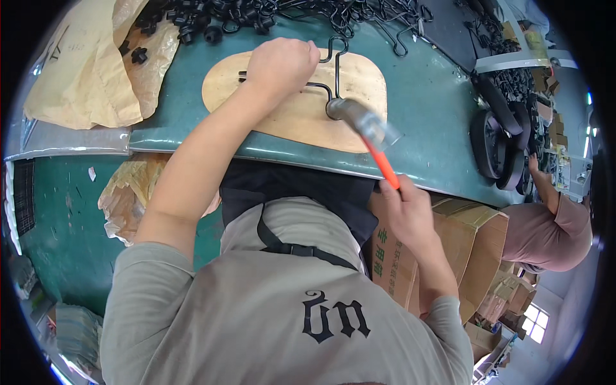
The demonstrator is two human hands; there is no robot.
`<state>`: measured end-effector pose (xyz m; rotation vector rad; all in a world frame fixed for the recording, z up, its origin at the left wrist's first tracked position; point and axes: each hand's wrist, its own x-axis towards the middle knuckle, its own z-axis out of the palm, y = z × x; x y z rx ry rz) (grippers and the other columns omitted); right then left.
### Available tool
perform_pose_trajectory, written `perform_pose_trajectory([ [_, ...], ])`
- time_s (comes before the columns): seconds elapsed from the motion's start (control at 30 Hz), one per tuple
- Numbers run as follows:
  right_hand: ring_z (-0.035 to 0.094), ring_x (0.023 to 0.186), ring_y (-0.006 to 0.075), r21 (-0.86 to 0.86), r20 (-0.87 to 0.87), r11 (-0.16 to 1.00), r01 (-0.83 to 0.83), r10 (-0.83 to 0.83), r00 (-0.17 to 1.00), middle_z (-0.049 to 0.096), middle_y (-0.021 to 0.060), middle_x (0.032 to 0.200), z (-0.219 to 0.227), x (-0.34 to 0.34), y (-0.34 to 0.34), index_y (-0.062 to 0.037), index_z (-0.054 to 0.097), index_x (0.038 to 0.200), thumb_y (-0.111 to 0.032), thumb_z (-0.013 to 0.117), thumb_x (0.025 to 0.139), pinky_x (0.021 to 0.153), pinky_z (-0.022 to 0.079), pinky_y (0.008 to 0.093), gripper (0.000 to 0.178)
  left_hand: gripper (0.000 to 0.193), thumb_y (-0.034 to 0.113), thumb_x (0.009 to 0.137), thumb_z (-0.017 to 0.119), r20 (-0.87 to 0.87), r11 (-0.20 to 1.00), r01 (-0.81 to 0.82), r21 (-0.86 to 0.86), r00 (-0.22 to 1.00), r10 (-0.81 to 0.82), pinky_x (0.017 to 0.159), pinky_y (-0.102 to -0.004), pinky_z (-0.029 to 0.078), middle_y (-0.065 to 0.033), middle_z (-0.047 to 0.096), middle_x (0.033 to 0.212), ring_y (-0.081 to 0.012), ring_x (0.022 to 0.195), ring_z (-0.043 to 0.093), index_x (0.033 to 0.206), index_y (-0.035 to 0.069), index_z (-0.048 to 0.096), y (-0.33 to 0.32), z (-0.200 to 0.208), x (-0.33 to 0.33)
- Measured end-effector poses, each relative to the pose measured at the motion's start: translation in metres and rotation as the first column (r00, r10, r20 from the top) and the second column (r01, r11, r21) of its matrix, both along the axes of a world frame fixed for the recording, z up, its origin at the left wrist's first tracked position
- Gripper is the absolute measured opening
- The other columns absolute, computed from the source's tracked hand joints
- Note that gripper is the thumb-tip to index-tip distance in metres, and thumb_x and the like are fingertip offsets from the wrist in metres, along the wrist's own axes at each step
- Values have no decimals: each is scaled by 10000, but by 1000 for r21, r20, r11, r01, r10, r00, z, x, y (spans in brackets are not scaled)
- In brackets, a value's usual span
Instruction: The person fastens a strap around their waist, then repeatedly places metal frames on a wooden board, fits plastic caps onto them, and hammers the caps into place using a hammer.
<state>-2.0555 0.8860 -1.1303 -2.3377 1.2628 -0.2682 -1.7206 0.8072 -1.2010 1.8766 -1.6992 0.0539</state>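
A light wooden board [289, 125] with rounded ends lies on the green worktable. My left hand [282, 64] is closed over a bent black metal rod [337, 74] above the board; its fingers hide part of the rod. Short dark ends show to the left of that fist. Low on the right, my right hand [409, 208] grips a hammer [386, 170] by its orange handle. The hammer's metal head, smeared by motion, is over the board at the rod's lower bend. Whether it touches the rod I cannot tell.
Many black bent rods [399, 38] and small black fittings [212, 33] are heaped along the far edge. A brown paper bag [83, 70] lies at left. An open cardboard box [471, 240] stands by my right arm. Black curved parts [487, 144] and another person [545, 237] are at right.
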Motion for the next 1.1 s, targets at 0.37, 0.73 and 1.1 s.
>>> perform_pose_trajectory([
  [0.37, 540, 605, 139, -89, 31, 865, 494, -493, 869, 568, 52, 678, 5, -51, -50, -1, 642, 904, -405, 633, 1083, 589, 446, 337, 442, 255, 121, 887, 596, 16, 871, 18, 491, 999, -30, 827, -481, 629, -184, 788, 1028, -364, 973, 773, 966, 61, 831, 10, 26, -6],
  [0.73, 644, 1048, 435, -428, -212, 862, 273, -389, 896, 670, 214, 1119, -43, -74, -111, 9, 704, 1080, -265, 737, 962, 890, 531, 499, 300, 394, 352, 1008, 621, -255, 980, -164, 109, 949, 187, 889, -544, 566, -255, 710, 1092, -441, 1024, 698, 1125, -19, 687, 26, 6, 1],
  [1.1, 682, 866, 265, -289, 354, 956, -40, 146, 924, 668, 171, 1112, 6, 47, -113, 16, 655, 1179, 1, 771, 879, 753, 564, 354, 323, 290, 199, 976, 726, -413, 997, -67, 45, 907, 80, 786, -401, 614, -152, 694, 1095, -281, 915, 739, 1197, 24, 656, -1, 27, 20],
])
